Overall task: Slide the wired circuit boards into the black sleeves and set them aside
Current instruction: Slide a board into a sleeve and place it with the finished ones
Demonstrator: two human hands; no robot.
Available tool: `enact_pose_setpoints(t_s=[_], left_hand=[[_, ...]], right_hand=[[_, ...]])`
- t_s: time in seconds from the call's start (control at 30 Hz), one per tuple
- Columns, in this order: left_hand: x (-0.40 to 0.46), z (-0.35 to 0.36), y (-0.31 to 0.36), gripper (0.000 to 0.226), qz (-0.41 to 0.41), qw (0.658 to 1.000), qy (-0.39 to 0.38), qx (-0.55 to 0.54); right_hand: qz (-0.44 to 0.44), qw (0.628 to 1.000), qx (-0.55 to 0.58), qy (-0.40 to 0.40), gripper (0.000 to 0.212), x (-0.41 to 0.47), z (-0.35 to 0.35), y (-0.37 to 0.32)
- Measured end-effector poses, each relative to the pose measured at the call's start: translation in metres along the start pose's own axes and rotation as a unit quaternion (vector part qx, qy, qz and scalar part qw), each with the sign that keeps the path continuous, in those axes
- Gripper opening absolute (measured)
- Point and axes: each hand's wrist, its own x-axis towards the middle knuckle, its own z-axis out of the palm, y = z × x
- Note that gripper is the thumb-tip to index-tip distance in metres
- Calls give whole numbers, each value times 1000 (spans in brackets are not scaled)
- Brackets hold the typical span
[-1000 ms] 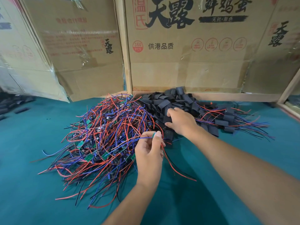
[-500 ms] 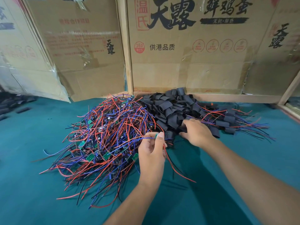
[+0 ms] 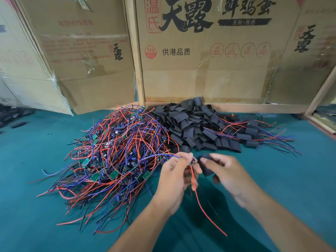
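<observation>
printed cardboard boxes [image 3: 209, 57] stand at twelve o'clock on the teal table cover [image 3: 45, 224], a wooden post [image 3: 135, 57] between them, plastic wrap [image 3: 27, 84] at ten.

Head view, forward-down, close over hands

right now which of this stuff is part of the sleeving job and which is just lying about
Part of the job:
- left hand pinching a wired circuit board
- right hand holding a black sleeve
- tangle of wired boards
- pile of black sleeves
- sleeved boards set aside at right

Just lying about:
- cardboard boxes
- dark bits at far left, blurred
</observation>
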Motion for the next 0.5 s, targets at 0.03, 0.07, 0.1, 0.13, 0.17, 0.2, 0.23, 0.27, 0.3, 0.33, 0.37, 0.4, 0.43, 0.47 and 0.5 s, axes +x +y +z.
enact_pose_setpoints(t_s=[0.03,0.07,0.1,0.13,0.17,0.2,0.23,0.27,0.3,0.33,0.37,0.4,0.43,0.47,0.5], left_hand=[[-1,1,-1,21,-5,1000,-11,9],[-2,1,-2,20,-8,1000,-16,15],[-2,1,-2,20,-8,1000,-16,20],[-2,1,-1,19,-6,1000,-15,27],[-2,0,-1,19,-4,999,-14,34],[-1,-1,0,18,-1,999,-15,38],[-1,-2,0,18,3,999,-17,42],[-1,-2,0,17,6,999,-21,45],[-1,-3,0,16,9,999,-27,46],[-1,-2,0,15,12,998,-35,43],[-2,-2,0,15,13,998,-44,37],[-2,-1,0,15,14,998,-52,30],[-3,-1,-1,15,13,998,-59,23],[-3,0,0,16,11,998,-64,17],[-4,0,0,16,8,998,-67,12]], right_hand=[[-3,1000,1,-12,23,-7,2,2],[-7,1000,3,-23,26,-11,3,2],[-15,999,4,-35,30,-14,3,2],[-24,998,1,-50,32,-17,2,1],[-29,998,-4,-64,34,-19,0,1],[-31,996,-9,-78,33,-19,-2,2],[-34,995,-8,-91,31,-19,-5,2],[-35,994,4,-100,27,-19,-8,2],[-33,993,31,-105,24,-19,-11,2],[-28,991,69,-113,23,-19,-15,2],[-25,986,107,-127,26,-18,-18,3],[-25,979,138,-147,30,-18,-21,3],[-26,972,158,-170,33,-17,-23,4],[-28,966,173,-190,36,-17,-24,4],[-26,961,185,-202,38,-16,-25,4]])
